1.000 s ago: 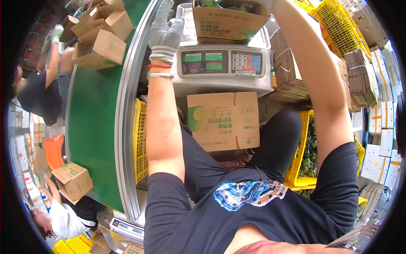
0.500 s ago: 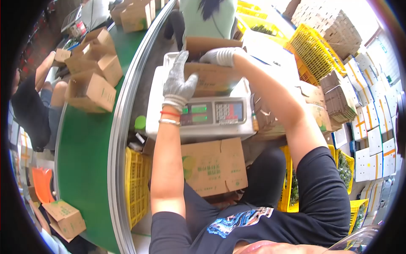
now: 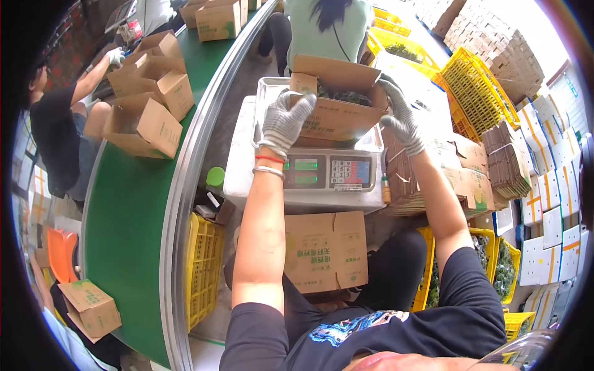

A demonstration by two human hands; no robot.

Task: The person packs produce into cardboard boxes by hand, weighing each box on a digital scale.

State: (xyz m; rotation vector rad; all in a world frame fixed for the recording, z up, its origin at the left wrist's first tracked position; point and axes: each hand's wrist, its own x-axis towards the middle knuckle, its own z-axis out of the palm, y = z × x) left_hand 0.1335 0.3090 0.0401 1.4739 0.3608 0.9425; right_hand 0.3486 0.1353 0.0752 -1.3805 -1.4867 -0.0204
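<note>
An open cardboard box [image 3: 343, 120] with upright flaps sits over the pan of a digital weighing scale [image 3: 328, 172] with lit green displays. Dark green contents show inside the box. My left hand [image 3: 286, 123], in a grey knit glove, grips the box at its near left corner, thumb pointing across the rim. At the right end my right hand [image 3: 402, 117], gloved alike, has its fingers on the raised flap and its thumb by the near corner. Below the scale, close to my legs, stands another printed cardboard box [image 3: 328, 250].
A green conveyor belt [image 3: 130, 210] with a metal rail runs along the left, carrying open boxes [image 3: 148, 127]. Flattened cartons [image 3: 504, 157] are stacked at right, near yellow crates [image 3: 479, 86]. One person sits ahead; another works across the belt.
My right hand has moved from inside the box to its right end, and my left hand now grips the near left corner. Dark green contents have come into view. The camera view has shifted slightly.
</note>
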